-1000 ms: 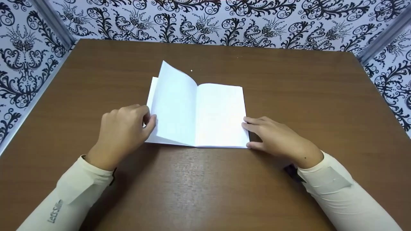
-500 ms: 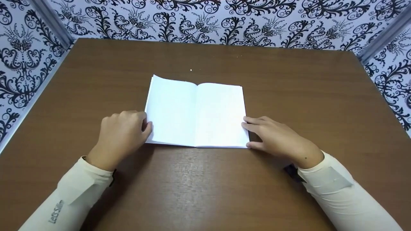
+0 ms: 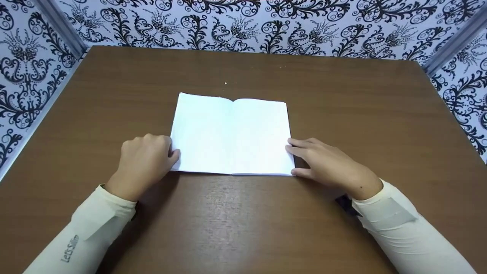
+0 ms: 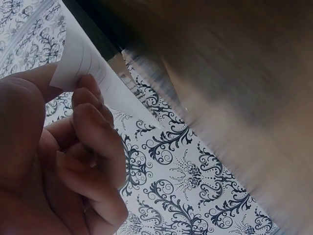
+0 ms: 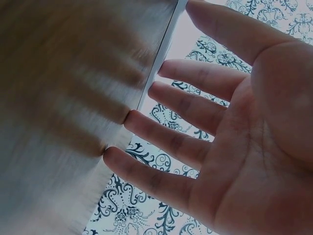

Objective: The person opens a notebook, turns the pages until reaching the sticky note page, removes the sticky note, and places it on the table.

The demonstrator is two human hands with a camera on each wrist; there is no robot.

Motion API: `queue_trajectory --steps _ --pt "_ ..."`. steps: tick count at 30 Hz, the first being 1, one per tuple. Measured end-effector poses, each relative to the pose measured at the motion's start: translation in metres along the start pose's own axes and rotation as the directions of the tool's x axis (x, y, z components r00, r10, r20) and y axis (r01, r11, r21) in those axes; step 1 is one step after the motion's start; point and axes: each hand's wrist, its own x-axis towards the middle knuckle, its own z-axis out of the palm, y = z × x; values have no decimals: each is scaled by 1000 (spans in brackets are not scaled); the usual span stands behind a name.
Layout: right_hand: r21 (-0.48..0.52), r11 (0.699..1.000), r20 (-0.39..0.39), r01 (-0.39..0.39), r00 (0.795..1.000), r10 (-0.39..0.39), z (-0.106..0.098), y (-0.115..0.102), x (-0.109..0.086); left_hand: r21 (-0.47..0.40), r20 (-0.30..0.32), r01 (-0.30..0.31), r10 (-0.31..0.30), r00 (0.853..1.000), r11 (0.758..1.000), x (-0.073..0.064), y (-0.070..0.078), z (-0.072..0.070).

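Note:
An open notebook [image 3: 262, 137] with white pages lies flat on the wooden table, its spine running away from me. At the lower left edge, my left hand [image 3: 144, 161] pinches the left page, thumb on top and the other fingers curled. The left wrist view shows that page [image 4: 80, 61] between thumb and fingers, with faint lines on it. My right hand [image 3: 327, 161] rests at the notebook's lower right edge. In the right wrist view its fingers are spread and nearly straight, fingertips at the table and the thumb on the notebook's edge [image 5: 183, 34].
The brown table [image 3: 236, 228] reaches to walls of black-and-white scroll pattern [image 3: 239, 26] at the back and both sides. A tiny white speck [image 3: 225, 83] lies beyond the notebook. Pale sleeves [image 3: 411, 228] cover both forearms.
The left page, raised and curved a second ago, has come down flat to the left. My left hand has lowered slightly with it. The right hand has stayed in place.

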Motion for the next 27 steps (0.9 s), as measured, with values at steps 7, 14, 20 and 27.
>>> queue_trajectory --steps 7,14,20,27 --pt "4 1000 -3 0 1000 0 0 0 0 25 45 -6 5 999 1000 2 0 4" --pt "9 1000 -4 1 1000 -1 0 0 -1 62 76 -43 38 996 997 3 0 7" --pt "4 1000 -5 2 1000 -2 0 0 -1 88 101 -66 57 993 994 3 0 8" --pt "-5 1000 -3 2 1000 -2 0 0 0 157 53 -77 69 996 985 1 0 5"
